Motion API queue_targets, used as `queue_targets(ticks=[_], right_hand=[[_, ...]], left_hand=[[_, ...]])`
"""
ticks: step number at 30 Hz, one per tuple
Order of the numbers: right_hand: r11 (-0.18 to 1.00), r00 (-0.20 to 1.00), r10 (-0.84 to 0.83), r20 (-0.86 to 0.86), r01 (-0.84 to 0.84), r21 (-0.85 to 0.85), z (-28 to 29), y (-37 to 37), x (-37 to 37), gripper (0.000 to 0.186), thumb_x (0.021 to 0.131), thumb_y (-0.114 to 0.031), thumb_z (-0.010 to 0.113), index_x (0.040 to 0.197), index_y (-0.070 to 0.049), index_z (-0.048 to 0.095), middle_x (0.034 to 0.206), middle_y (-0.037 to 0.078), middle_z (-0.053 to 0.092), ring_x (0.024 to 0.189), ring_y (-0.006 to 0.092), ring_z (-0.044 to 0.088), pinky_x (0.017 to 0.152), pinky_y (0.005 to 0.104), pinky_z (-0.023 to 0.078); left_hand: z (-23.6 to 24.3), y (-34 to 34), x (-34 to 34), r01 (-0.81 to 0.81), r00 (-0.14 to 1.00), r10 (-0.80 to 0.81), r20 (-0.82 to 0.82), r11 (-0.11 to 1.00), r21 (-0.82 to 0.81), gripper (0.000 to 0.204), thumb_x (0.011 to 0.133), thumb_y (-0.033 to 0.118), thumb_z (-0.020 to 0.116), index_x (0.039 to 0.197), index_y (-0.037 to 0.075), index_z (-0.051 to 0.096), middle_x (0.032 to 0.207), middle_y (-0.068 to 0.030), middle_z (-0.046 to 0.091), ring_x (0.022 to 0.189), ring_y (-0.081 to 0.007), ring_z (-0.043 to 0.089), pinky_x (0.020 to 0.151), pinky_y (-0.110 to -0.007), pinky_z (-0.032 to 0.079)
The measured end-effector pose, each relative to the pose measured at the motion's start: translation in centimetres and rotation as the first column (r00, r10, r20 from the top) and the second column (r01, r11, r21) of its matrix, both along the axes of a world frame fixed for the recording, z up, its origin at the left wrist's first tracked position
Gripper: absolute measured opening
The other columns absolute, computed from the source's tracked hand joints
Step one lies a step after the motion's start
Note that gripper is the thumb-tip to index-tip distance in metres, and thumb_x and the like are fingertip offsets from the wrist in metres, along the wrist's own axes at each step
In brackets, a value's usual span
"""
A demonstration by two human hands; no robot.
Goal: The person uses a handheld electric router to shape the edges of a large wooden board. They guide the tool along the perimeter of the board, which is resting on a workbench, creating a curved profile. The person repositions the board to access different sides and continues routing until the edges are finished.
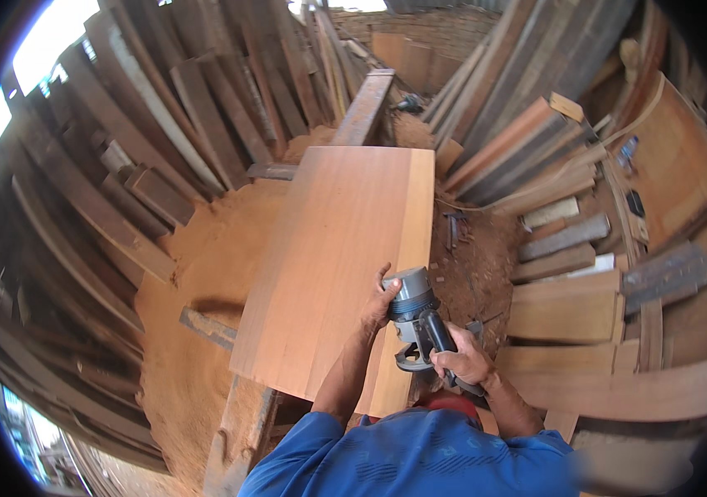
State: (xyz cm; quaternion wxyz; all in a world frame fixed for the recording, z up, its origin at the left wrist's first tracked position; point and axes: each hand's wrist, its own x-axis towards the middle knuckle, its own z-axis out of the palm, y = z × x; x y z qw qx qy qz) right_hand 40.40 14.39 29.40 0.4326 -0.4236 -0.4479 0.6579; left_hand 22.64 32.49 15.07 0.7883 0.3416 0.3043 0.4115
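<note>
A handheld wood router [413, 300] with a grey motor housing, a dark grip and an open round base is at the near right edge of a wide wooden panel [333, 240]. My left hand [381, 300] wraps around the top of its housing, thumb over the grey cap. My right hand [468, 361] is closed around the dark side handle. The router's base is near the panel's edge; whether it touches the wood I cannot tell. The panel is reddish-brown with a paler strip along its right side and lies on rough timber supports [242, 431].
Sawdust [196, 273] is heaped left of the panel. Upright planks [121, 132] lean all along the left and back. Stacked boards [565, 319] lie at the right. A beam [366, 108] runs beyond the far end. A clamp-like metal tool [455, 229] sits on the right-hand ground.
</note>
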Motion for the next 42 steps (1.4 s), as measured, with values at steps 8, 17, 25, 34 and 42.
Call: queue_targets(ticks=[8,17,25,34,42], right_hand=[[0.978,0.979,-0.203,0.019,0.204,-0.040,1.2,-7.7,-5.9,0.074,0.086,-0.016,0.066,0.150,0.004,0.035,0.085,0.004,0.059,0.066,0.0097,0.059,0.059,0.0261,0.052],[0.803,0.824,-0.566,0.016,0.556,-0.214,1.1,-15.2,-10.8,0.046,0.087,-0.003,0.066,0.130,0.002,0.051,0.077,0.004,0.061,0.065,0.0107,0.058,0.057,0.0267,0.048],[0.548,0.557,-0.825,0.090,0.829,-0.113,-2.2,-21.6,-13.1,0.033,0.089,-0.003,0.070,0.119,0.001,0.059,0.072,0.000,0.059,0.053,0.0070,0.054,0.049,0.0248,0.044],[0.418,0.432,-0.899,0.076,0.896,-0.153,-5.2,-29.7,-12.8,0.029,0.087,0.000,0.063,0.115,0.001,0.058,0.069,0.003,0.057,0.050,0.0113,0.055,0.047,0.0278,0.046],[0.385,0.408,-0.912,0.031,0.882,-0.270,-9.9,-34.6,-13.5,0.023,0.086,0.000,0.066,0.107,0.005,0.059,0.075,0.005,0.060,0.048,0.0104,0.055,0.044,0.0265,0.045]], left_hand=[[1.8,-4.0,-1.1,0.087,0.996,-0.089,0.018,0.991,0.103,0.111,0.078,0.037,0.089,0.158,0.002,0.021,0.137,-0.0285,0.051,0.126,-0.0353,0.056,0.105,-0.047,0.049],[9.9,-8.1,1.7,0.296,0.954,-0.269,-0.135,0.761,0.577,0.119,0.066,0.027,0.097,0.155,0.000,0.023,0.132,-0.0233,0.055,0.126,-0.0304,0.055,0.106,-0.043,0.047],[10.6,-14.3,4.0,0.476,0.871,-0.465,-0.159,0.718,0.508,0.103,0.078,0.027,0.090,0.153,0.000,0.025,0.135,-0.0223,0.053,0.129,-0.0296,0.052,0.111,-0.041,0.041],[-7.7,-17.3,-9.7,0.412,0.825,-0.378,-0.420,0.911,-0.010,0.037,0.105,0.043,0.058,0.090,0.009,0.062,0.070,-0.0031,0.061,0.063,-0.0150,0.062,0.060,-0.031,0.055],[-16.5,-25.8,-28.3,0.208,0.389,-0.269,-0.881,0.957,-0.200,0.051,0.097,0.050,0.065,0.117,0.003,0.061,0.092,-0.0112,0.069,0.075,-0.0238,0.065,0.069,-0.038,0.056]])
